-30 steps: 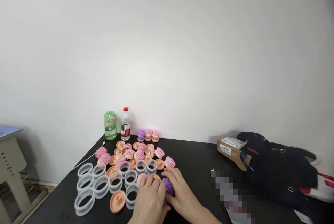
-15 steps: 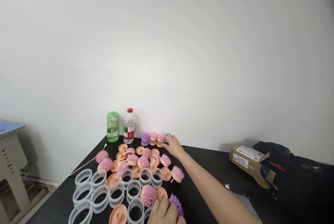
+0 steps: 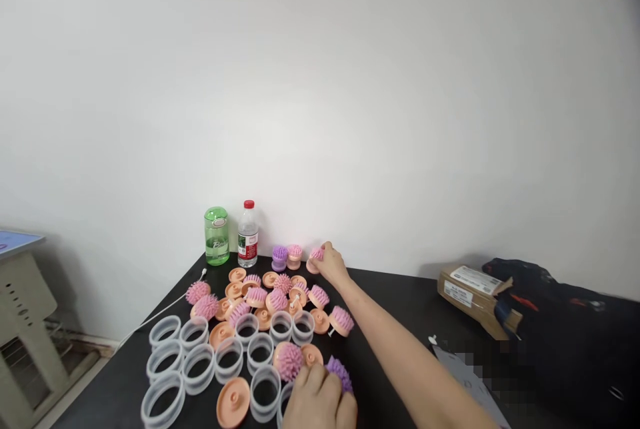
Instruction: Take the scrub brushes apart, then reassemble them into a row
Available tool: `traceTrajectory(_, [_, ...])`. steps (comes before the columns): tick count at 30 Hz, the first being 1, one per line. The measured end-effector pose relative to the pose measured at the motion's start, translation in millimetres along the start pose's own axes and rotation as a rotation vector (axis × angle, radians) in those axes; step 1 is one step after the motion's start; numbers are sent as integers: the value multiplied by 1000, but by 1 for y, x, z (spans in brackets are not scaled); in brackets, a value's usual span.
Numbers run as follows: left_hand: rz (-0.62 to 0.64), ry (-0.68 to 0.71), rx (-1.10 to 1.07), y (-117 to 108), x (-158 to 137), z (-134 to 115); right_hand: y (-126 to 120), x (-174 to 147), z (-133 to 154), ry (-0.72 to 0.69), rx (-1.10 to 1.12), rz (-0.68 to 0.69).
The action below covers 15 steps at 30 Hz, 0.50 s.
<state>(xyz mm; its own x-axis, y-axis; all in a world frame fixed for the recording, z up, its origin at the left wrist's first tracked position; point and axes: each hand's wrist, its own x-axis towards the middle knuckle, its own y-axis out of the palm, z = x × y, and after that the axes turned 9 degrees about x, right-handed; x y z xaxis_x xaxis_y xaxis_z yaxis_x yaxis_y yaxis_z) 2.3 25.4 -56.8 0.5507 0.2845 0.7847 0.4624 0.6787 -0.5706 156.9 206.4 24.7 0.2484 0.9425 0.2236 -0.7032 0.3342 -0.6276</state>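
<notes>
Right hand [image 3: 333, 265] pinching a pink-bristled brush [image 3: 313, 262] just below the middle of the frame.
Thumb and fingers nearly meet around the brush, which leans slightly at the back of the black table [image 3: 400, 299], right of a purple-bristled brush [image 3: 279, 257] and another pink brush [image 3: 295, 257]. At bottom centre, the left hand [image 3: 320, 400] curls beside a purple bristled head [image 3: 340, 373]; its grip cannot be told. Translucent rings [image 3: 200, 385] stand lower left.

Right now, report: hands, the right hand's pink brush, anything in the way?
Right hand holding pink brush near wall. Left hand by purple brush, grip hidden. Two upright brushes close left of pink brush.
</notes>
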Motion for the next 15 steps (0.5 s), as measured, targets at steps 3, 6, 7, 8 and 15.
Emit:
traceTrajectory(3, [78, -49, -164, -11, 1, 2, -29, -39, -7, -16, 182, 15])
traceTrajectory(6, [143, -157, -324, -32, 7, 6, -51, -100, -16, -33, 376, 86])
traceTrajectory(7, [147, -196, -374, -38, 9, 8, -55, -122, -19, -41, 432, 117])
traceTrajectory(8, [148, -232, -420, -44, 12, 10, -59, -143, -23, -50, 479, 146])
traceTrajectory(15, [179, -464, -585, -49, 25, 26, -55, -218, -43, -141, 796, 62])
